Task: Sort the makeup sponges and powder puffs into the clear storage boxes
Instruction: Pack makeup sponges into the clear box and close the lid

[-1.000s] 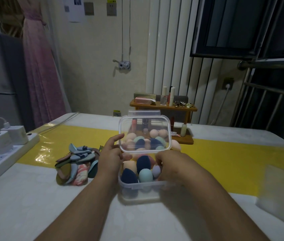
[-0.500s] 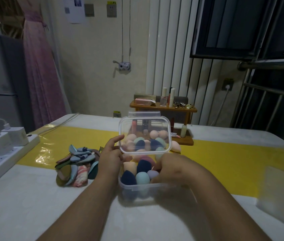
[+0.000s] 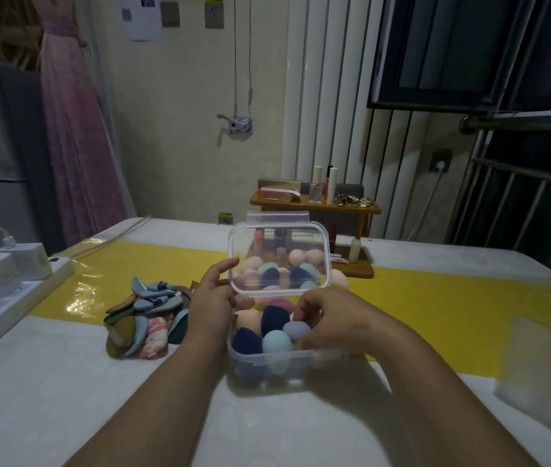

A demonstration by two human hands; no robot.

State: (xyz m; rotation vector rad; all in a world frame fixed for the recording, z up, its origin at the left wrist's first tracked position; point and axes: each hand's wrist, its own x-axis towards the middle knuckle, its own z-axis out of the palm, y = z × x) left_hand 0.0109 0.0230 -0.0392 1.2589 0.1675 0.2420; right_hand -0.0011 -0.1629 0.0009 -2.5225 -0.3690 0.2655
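Head view | left grip (image 3: 213, 299) pinches lid (image 3: 279, 254) | right grip (image 3: 331, 320) curled among sponges (image 3: 277, 340), hold unclear | sponges likely light, squashy: take round middle, gently

The left forearm (image 3: 166, 382) and the right forearm (image 3: 412, 375), both bare, reach forward from the bottom of the view and converge toward the middle. The left hand (image 3: 212, 299) has its index finger stretched up along the left edge of the lid (image 3: 279, 230) and its thumb at the near left corner, pinching it. The right hand (image 3: 333, 320) lies knuckles up, fingers curled down into the box (image 3: 287, 364). Whether they grip anything cannot be told.
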